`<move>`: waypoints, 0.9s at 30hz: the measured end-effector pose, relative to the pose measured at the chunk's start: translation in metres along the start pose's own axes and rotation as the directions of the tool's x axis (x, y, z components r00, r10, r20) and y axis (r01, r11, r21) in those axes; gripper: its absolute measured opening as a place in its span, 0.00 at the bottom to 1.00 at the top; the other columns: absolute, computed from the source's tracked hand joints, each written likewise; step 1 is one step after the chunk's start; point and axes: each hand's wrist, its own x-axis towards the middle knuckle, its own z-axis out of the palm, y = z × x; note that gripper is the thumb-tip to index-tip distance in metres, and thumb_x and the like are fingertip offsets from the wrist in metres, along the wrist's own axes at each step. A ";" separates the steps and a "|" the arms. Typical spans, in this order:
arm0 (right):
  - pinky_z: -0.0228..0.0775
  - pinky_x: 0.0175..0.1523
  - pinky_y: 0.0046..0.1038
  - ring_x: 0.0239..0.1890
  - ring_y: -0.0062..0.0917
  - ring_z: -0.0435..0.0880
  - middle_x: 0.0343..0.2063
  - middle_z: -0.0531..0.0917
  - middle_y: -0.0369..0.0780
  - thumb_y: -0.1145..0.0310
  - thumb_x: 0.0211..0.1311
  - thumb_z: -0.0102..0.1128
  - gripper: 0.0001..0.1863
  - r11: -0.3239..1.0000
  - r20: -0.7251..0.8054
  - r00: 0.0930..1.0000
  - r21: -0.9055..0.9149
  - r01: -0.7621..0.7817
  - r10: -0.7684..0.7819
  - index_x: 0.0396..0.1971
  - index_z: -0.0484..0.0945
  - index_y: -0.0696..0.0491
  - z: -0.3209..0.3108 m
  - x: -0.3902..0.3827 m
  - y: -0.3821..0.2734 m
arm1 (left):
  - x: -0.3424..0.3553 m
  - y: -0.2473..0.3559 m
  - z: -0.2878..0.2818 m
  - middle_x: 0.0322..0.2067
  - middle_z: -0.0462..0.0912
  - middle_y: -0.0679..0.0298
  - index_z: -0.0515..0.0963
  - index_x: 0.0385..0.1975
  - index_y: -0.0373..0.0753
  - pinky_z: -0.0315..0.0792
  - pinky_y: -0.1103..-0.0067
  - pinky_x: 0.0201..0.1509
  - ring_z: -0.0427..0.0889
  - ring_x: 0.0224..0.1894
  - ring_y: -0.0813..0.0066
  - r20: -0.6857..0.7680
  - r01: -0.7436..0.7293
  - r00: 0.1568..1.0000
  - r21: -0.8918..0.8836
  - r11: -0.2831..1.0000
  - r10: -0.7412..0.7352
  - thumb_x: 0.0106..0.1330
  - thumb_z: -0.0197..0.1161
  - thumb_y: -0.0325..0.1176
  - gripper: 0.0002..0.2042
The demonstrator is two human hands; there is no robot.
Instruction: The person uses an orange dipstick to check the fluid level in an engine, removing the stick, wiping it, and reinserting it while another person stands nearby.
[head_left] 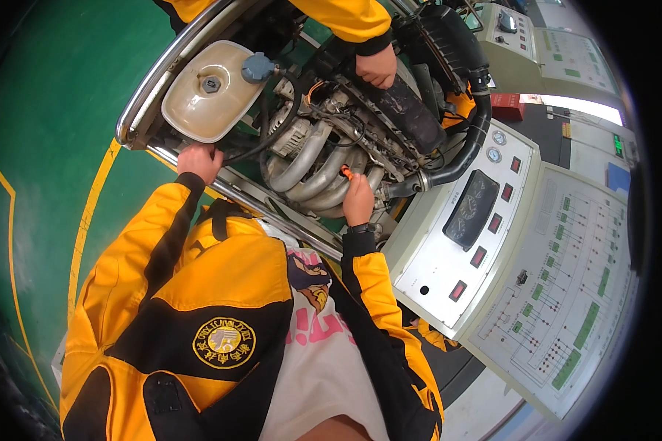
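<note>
small orange piece [346, 171]: partly hidden, slanted, over silver curved pipes [300, 163] | engine [349, 114]: grimy, grey-black, exposed, inside shiny metal frame [141, 92]

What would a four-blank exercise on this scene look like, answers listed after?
The right hand holds a small item coloured ____.
The dark wristwatch is on the person's ____ wrist.
The left hand, near the beige tank, comes out of a ____ cuff.
The floor at picture left is ____ with yellow lines.
Missing words: orange; right; black; green.
</note>
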 end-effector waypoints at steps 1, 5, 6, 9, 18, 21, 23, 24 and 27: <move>0.65 0.34 0.43 0.30 0.49 0.74 0.26 0.76 0.50 0.60 0.68 0.37 0.18 0.998 -0.018 0.999 0.055 -0.040 0.041 0.29 0.72 0.58 0.000 0.002 -0.001 | 0.000 0.000 0.001 0.21 0.78 0.54 0.79 0.19 0.39 0.72 0.65 0.34 0.77 0.28 0.55 0.005 0.004 1.000 0.003 1.000 -0.004 0.51 0.58 0.43 0.13; 0.64 0.33 0.44 0.29 0.50 0.73 0.25 0.75 0.50 0.59 0.68 0.37 0.18 0.999 -0.053 0.997 -0.005 0.047 -0.047 0.28 0.71 0.57 0.030 0.011 0.013 | 0.001 0.004 0.002 0.20 0.79 0.55 0.79 0.18 0.39 0.72 0.66 0.33 0.78 0.27 0.55 0.031 -0.011 0.999 0.025 1.000 0.010 0.51 0.57 0.43 0.13; 0.65 0.33 0.44 0.28 0.49 0.73 0.25 0.75 0.50 0.59 0.67 0.38 0.18 0.999 -0.082 0.997 -0.039 0.001 -0.004 0.26 0.70 0.57 0.036 0.014 0.014 | 0.000 0.004 0.004 0.20 0.79 0.55 0.79 0.18 0.39 0.72 0.66 0.33 0.78 0.27 0.56 0.029 -0.004 1.000 0.029 1.000 0.004 0.51 0.57 0.43 0.13; 0.66 0.33 0.45 0.28 0.48 0.74 0.25 0.76 0.50 0.59 0.67 0.38 0.19 0.993 -0.008 0.998 -0.105 -0.058 0.057 0.25 0.70 0.57 0.035 0.021 0.011 | 0.001 -0.002 0.008 0.19 0.79 0.55 0.80 0.18 0.40 0.73 0.66 0.32 0.78 0.25 0.56 0.021 -0.010 1.000 0.045 0.999 0.009 0.52 0.57 0.43 0.13; 0.68 0.34 0.44 0.28 0.47 0.76 0.26 0.78 0.51 0.59 0.66 0.39 0.18 0.974 0.091 0.996 -0.223 0.024 -0.004 0.25 0.71 0.58 0.024 0.026 0.007 | 0.001 -0.002 0.001 0.18 0.78 0.54 0.80 0.18 0.39 0.73 0.66 0.31 0.78 0.23 0.55 0.000 -0.040 0.999 0.017 0.999 0.040 0.51 0.58 0.43 0.13; 0.68 0.35 0.44 0.29 0.47 0.76 0.27 0.78 0.51 0.58 0.66 0.39 0.19 0.981 0.085 0.996 -0.192 0.013 0.004 0.26 0.72 0.57 0.024 0.024 0.008 | 0.000 -0.004 0.003 0.19 0.78 0.54 0.80 0.18 0.39 0.73 0.65 0.30 0.78 0.23 0.54 -0.018 -0.048 0.999 -0.026 0.998 0.048 0.50 0.58 0.42 0.13; 0.67 0.35 0.45 0.29 0.47 0.76 0.26 0.78 0.51 0.58 0.66 0.39 0.18 0.974 0.071 0.997 -0.223 0.033 -0.017 0.26 0.72 0.57 0.024 0.023 0.012 | -0.001 -0.001 0.004 0.18 0.77 0.54 0.79 0.17 0.39 0.72 0.65 0.30 0.77 0.23 0.54 -0.047 -0.055 0.997 -0.020 0.998 0.054 0.50 0.58 0.42 0.12; 0.67 0.34 0.45 0.29 0.48 0.76 0.26 0.78 0.51 0.58 0.66 0.39 0.19 0.974 0.098 0.995 -0.221 0.051 -0.029 0.26 0.73 0.57 0.023 0.025 0.012 | -0.002 -0.003 0.003 0.18 0.77 0.54 0.79 0.17 0.38 0.72 0.65 0.30 0.77 0.24 0.54 -0.061 -0.054 0.997 -0.026 0.998 0.052 0.49 0.58 0.42 0.12; 0.64 0.34 0.46 0.27 0.48 0.74 0.25 0.78 0.52 0.57 0.64 0.40 0.21 0.986 0.095 0.995 -0.166 0.009 0.007 0.24 0.75 0.58 0.025 0.027 0.011 | -0.001 -0.006 0.001 0.19 0.77 0.54 0.78 0.17 0.37 0.72 0.67 0.32 0.78 0.25 0.55 -0.072 -0.058 0.996 -0.038 0.998 0.055 0.48 0.57 0.41 0.12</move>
